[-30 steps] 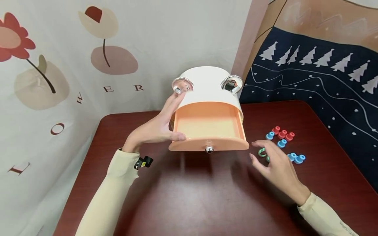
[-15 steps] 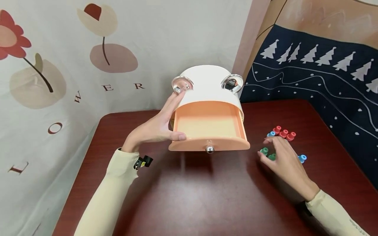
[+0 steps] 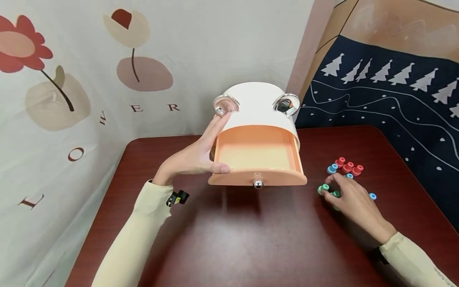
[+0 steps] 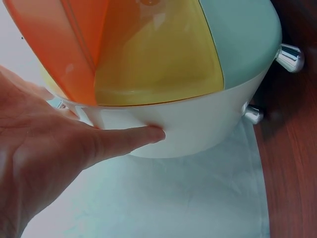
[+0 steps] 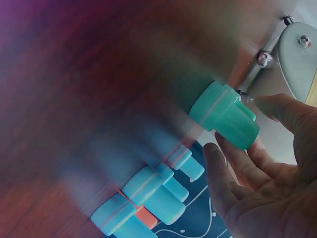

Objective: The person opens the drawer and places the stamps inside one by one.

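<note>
A white rounded toy box (image 3: 256, 97) with two silver discs stands at the back of the table, its peach drawer (image 3: 258, 175) pulled out. My left hand (image 3: 195, 159) rests along its left side, thumb on the drawer's front rim and the other fingers reaching up the white shell. In the left wrist view, one straight finger (image 4: 133, 139) lies on the white wall below orange, yellow and green panels. My right hand (image 3: 353, 201) is over the small pegs at right. A green peg (image 5: 223, 114) sits between its spread thumb and fingers, fingertips close beside it.
Several red pegs (image 3: 348, 166) and blue pegs (image 3: 332, 168) stand on the dark red table (image 3: 229, 239) just beyond my right hand, partly hidden by it. A printed cloth (image 3: 387, 95) hangs behind the table's right edge.
My right hand has moved right, away from the drawer's corner and down to the green pegs, its thumb and fingers now around one. The left hand keeps its place on the box.
</note>
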Demonstrator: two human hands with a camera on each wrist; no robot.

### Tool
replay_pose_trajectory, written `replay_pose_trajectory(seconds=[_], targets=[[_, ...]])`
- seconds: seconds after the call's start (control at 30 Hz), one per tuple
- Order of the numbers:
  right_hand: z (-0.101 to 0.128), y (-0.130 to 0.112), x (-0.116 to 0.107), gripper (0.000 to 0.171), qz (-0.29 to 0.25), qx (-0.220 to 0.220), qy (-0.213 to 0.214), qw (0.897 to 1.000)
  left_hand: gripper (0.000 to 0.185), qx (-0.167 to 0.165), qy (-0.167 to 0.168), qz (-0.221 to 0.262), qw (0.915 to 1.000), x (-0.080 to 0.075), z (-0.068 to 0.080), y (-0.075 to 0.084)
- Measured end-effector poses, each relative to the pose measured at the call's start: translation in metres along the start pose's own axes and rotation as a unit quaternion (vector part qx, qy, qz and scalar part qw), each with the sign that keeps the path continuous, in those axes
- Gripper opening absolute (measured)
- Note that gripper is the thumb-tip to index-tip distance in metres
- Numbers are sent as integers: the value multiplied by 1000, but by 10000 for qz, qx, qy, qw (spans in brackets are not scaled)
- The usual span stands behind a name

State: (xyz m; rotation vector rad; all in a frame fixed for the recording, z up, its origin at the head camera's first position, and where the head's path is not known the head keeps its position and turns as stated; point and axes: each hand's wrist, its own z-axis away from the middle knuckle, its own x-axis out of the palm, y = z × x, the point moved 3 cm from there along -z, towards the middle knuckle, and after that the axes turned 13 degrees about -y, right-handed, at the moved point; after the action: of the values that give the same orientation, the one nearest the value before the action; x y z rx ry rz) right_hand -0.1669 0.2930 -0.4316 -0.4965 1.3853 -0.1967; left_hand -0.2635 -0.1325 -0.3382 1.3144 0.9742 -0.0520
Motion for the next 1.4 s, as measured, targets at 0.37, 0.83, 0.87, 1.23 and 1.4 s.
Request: replay_pose_trajectory(seconds=[0.37,0.83,0.87,1.23,1.4], targets=[[7,4,0,31,244,-228,503,9982,136,26,23,7,10000,8,-2,-1],[5,3,2,26,284,-422,755,9958,138,8,38,-79,10000,3,3,2],[4,3,2,26,287,-433,734,9960,138,-6,43,-76,10000,2,4,3],[5,-3,-5,25,373,-624,1235,9897,138,101,47,-155,9998,-1,4,1],[7,-15,-12,27,409,-914,1540,9830,139,39,40,-60,10000,1,5,-2]])
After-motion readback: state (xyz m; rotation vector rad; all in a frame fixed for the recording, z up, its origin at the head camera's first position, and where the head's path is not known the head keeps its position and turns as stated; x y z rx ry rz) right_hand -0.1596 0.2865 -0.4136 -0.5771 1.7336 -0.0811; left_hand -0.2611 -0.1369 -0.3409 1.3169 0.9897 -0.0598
